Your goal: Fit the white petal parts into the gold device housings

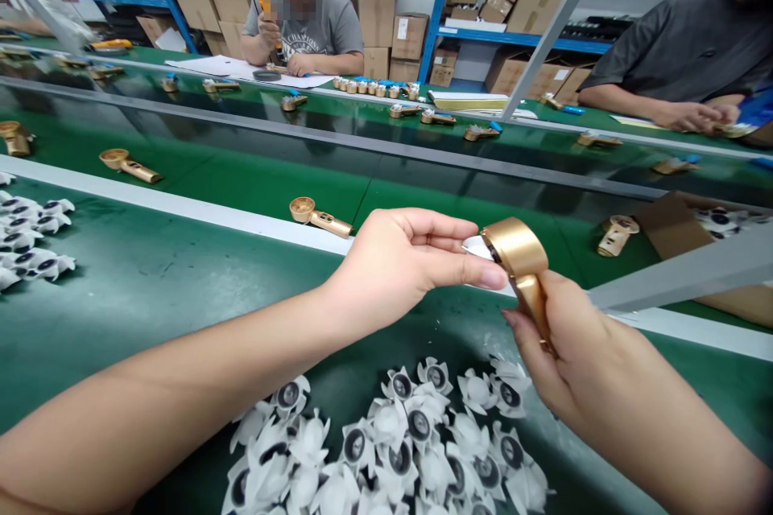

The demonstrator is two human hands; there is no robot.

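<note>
My right hand point(561, 338) is wrapped round the handle of a gold handheld fan body point(518, 248), its round head tilted up and facing left. Between the fingers and thumb of my left hand point(416, 253) is a white fan blade point(478, 247), held against the open side of that round head. Most of this blade is hidden by my fingers and the gold rim. Below both hands, a heap of white fan blades point(419, 426) with dark round hubs lies on the green table.
More fan blades point(36, 237) lie at the left. Gold fan bodies point(320, 217) sit on the green conveyor belt point(241, 177) beyond a white rail. A grey post point(682, 269) and a cardboard box point(670, 225) stand at right. Two people work across the line.
</note>
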